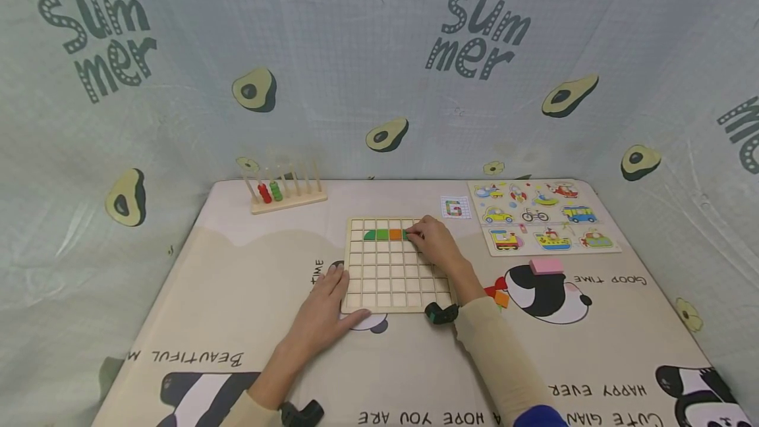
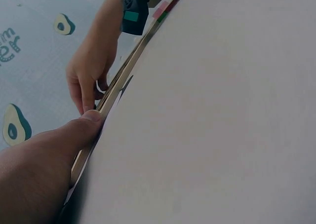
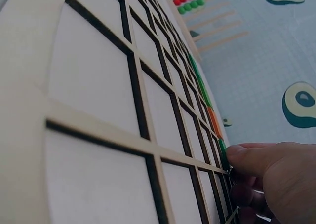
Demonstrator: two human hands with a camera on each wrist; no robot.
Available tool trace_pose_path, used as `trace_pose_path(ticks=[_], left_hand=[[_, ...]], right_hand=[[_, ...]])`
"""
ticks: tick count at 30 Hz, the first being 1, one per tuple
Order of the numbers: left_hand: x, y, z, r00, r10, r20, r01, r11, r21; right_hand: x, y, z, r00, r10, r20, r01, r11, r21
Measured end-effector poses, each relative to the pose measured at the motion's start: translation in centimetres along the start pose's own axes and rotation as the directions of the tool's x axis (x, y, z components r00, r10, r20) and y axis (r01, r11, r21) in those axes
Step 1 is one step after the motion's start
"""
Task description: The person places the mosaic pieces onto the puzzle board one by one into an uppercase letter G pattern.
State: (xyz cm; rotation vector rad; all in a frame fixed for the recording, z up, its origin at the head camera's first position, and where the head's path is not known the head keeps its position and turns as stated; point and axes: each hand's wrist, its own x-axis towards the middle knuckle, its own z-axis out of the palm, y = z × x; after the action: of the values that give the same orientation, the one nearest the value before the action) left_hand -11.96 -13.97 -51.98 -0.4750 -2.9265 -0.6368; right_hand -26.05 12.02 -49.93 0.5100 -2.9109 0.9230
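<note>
Bearing the toys, the table [image 1: 249,288] is covered with animal prints. A picture puzzle [image 1: 526,223] is laid at the far right; left of it, a grid board [image 1: 384,271] is set near the middle. A bead rack [image 1: 290,202] is stood at the far left. The board's near left corner is touched by the left hand [image 1: 325,300], its fingers extended. By the right hand [image 1: 437,242], a green tile [image 1: 405,234] is pinched at the right end of a row on the board, beside an orange tile [image 1: 395,234].
</note>
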Motion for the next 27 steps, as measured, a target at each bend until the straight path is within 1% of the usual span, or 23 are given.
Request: trace_pose_path(ticks=[5,14,21,27], left_hand=[[0.0,-0.1,0.0,1.0,-0.002,0.007,0.002,1.0,0.002],[0.0,0.0,0.0,1.0,-0.01,0.019,0.01,1.0,0.011],[0.1,0.1,0.0,1.0,-0.007,0.016,0.007,1.0,0.005],[0.1,0.1,-0.1,1.0,0.006,0.01,-0.006,1.0,0.007]], right_hand=[[0.0,0.0,0.1,1.0,-0.001,0.002,0.001,1.0,0.0],[-0.2,0.1,-0.2,0.999,0.013,0.029,-0.014,0.999,0.033],[-0.7,-0.1,-1.0,0.998,0.047,0.032,-0.048,0.998,0.044],[-1.5,-0.3,-2.0,0.998,0.057,0.011,-0.058,0.997,0.057]])
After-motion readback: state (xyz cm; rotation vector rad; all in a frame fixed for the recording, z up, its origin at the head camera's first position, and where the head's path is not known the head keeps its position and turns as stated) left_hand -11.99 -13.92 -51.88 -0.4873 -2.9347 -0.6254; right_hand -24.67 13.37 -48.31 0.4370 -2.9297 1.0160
